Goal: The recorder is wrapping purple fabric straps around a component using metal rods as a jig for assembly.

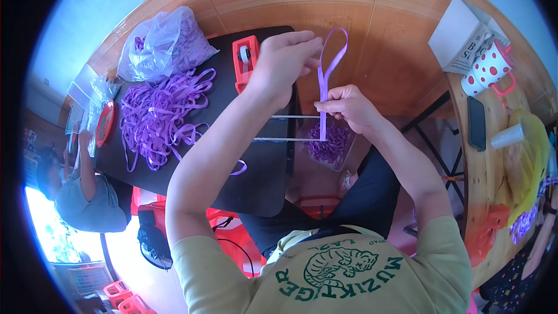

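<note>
A purple ribbon (324,81) stands in a tall loop past the table's right edge. My right hand (351,108) is closed, pinching it between thumb and fingers below the loop. The ribbon's lower end hangs by the tips of two thin metal rods (290,139) that jut out from the table. My left hand (289,61) is raised beside the loop with loosely bent, parted fingers; whether the fingertips touch the ribbon is hard to see. Below the rods, a clear container (347,160) on the floor holds purple ribbon pieces.
On the black table (232,183) lie a heap of purple ribbons (160,119), a plastic bag (165,43) of more ribbon and a red tape dispenser (247,61). A wooden table (491,183) at right bears a phone (476,123) and spotted cup (488,70). Another person (93,200) sits left.
</note>
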Demonstrator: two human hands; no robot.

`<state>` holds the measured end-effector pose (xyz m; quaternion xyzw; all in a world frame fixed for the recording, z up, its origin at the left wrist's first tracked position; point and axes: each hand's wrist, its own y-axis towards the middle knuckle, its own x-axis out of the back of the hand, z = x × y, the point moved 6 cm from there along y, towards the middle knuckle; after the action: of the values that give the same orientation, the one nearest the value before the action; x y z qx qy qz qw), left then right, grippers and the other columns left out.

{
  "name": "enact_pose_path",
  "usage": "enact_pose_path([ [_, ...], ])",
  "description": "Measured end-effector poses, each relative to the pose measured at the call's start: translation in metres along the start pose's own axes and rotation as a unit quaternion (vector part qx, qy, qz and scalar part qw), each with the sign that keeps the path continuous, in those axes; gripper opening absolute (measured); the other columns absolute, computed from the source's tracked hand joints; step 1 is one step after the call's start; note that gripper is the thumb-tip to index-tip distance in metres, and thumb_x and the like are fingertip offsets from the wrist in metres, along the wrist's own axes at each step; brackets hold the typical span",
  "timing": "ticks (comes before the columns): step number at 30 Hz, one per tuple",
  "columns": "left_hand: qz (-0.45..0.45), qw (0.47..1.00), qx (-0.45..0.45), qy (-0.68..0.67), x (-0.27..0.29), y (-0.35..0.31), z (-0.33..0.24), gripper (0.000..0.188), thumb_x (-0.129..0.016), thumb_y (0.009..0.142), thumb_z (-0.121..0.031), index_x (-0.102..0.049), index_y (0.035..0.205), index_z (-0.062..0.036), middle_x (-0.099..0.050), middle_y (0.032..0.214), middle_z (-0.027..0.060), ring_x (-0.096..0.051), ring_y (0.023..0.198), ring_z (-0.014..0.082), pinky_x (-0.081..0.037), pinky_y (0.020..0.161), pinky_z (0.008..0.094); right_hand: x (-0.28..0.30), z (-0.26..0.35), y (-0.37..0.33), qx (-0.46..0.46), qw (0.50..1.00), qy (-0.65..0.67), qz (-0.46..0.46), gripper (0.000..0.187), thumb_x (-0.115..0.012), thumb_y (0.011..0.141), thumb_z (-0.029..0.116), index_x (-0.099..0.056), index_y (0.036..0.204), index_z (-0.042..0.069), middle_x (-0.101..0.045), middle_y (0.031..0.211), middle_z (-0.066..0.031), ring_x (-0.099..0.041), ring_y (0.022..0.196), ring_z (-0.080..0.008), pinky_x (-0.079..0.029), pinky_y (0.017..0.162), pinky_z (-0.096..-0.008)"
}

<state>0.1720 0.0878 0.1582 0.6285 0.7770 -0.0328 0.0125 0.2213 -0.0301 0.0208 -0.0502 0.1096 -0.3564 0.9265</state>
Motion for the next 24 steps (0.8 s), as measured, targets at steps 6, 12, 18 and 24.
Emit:
enact_pose_path([
  [6,0.173,0.975,-0.071,0.117,-0.023,-0.138,0.009,0.018,-0.057,0.088,-0.003,-0.063,0.103,0.0043,-0.066,0.092,0.0103,-0.062,0.087,0.016,-0.048,0.077,0.0274,0.008,-0.008,0.004,-0.007,0.998,0.05,-0.026,0.01,-0.077,0.074,0.011,-0.069,0.072,0.005,-0.059,0.063,0.0016,-0.045,0.054,-0.0033,-0.032,0.049,-0.0193],
  [12,-0.049,0.994,-0.005,0.096,-0.02,-0.172,0.183,0.014,-0.058,0.088,-0.002,-0.065,0.1,0.0035,-0.064,0.095,0.0084,-0.06,0.083,0.0117,-0.046,0.075,0.0243,0.007,-0.027,0.011,-0.058,0.994,0.083,-0.035,0.009,-0.074,0.078,0.01,-0.068,0.073,0.005,-0.061,0.066,0.0002,-0.047,0.053,-0.0038,-0.034,0.045,-0.0177],
  [18,-0.205,0.962,-0.149,0.105,-0.003,-0.093,0.188,0.026,-0.056,0.088,0.0,-0.061,0.113,0.0007,-0.058,0.113,0.011,-0.056,0.103,0.0171,-0.044,0.087,0.0263,-0.001,-0.047,0.003,-0.13,0.978,0.148,-0.067,0.007,-0.071,0.079,0.009,-0.068,0.074,0.005,-0.059,0.063,0.0004,-0.047,0.052,-0.0049,-0.034,0.044,-0.0182],
  [24,-0.178,0.951,-0.252,0.016,-0.008,-0.057,0.173,0.029,-0.052,0.088,0.005,-0.061,0.116,0.0005,-0.052,0.125,0.0138,-0.052,0.115,0.0213,-0.043,0.096,0.0298,0.0,-0.097,0.007,-0.154,0.951,0.258,-0.076,0.011,-0.056,0.087,0.009,-0.062,0.077,0.009,-0.055,0.066,0.0003,-0.05,0.054,-0.0117,-0.038,0.047,-0.0269],
])
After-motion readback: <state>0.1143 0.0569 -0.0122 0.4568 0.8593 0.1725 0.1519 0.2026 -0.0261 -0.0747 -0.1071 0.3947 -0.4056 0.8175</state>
